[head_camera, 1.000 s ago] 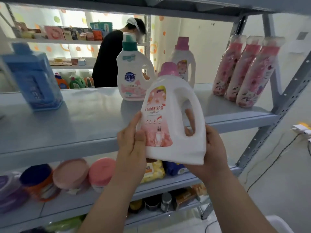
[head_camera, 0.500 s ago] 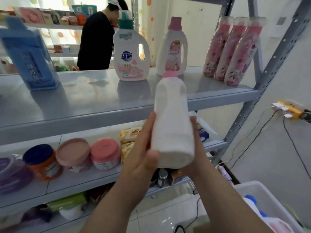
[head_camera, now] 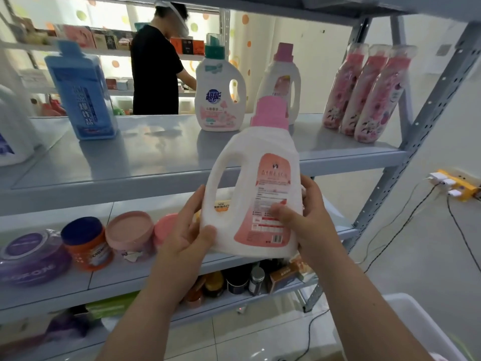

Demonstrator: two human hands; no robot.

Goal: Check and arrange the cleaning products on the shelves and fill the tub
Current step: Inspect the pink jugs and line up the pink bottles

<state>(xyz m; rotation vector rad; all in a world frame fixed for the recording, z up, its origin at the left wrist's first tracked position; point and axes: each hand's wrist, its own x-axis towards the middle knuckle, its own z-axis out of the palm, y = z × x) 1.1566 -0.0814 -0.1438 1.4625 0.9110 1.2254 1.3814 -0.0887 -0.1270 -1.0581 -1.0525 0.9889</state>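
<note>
One white detergent bottle point(head_camera: 250, 194) held up, upright, before the front edge of the upper shelf point(head_camera: 156, 157).

Pink cap on top, handle to the left, pink label with small print and a barcode facing the camera. Left grip point(head_camera: 187, 230) clasping the bottle's lower left corner, thumb on the front; right grip point(head_camera: 309, 220) clasping its right side, thumb on the label. Behind, on that shelf: one green-capped jug point(head_camera: 220, 95) and one pink-capped jug point(head_camera: 282, 82), both upright; three pink floral bottles point(head_camera: 364, 95) leaning side by side; one blue bottle point(head_camera: 83, 92). One white tub point(head_camera: 416, 321) low at right.
</note>
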